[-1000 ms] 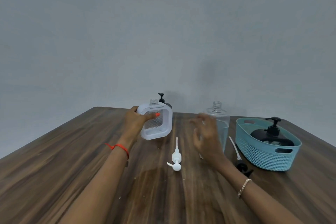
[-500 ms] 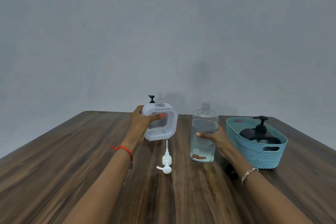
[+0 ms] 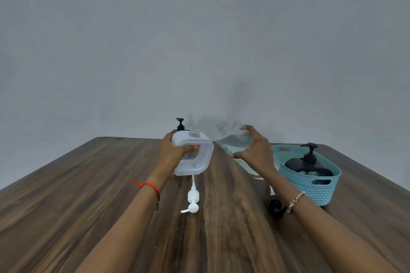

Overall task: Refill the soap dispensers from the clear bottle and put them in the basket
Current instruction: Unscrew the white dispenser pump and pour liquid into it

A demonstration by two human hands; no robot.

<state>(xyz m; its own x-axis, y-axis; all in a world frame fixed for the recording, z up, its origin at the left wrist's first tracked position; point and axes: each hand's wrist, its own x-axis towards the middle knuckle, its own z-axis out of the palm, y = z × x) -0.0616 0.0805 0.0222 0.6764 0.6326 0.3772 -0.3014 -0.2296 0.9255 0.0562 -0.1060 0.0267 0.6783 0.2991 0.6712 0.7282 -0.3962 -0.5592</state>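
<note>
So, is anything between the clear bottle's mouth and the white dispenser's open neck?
Nothing visible. Only air lies between the clear bottle, tilted in the right hand, and the white dispenser in the left hand; its neck is uncapped, the white pump lying on the table.

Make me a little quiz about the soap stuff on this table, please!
1. True or false: the black pump-top soap dispenser sits inside the teal plastic basket.
2. How does the right hand hold the clear plastic bottle? A standing upright; B tilted; C upside down.
3. What does the left hand grip?
Key: 1 true; 2 B; 3 the white square soap dispenser, its neck open.
</note>
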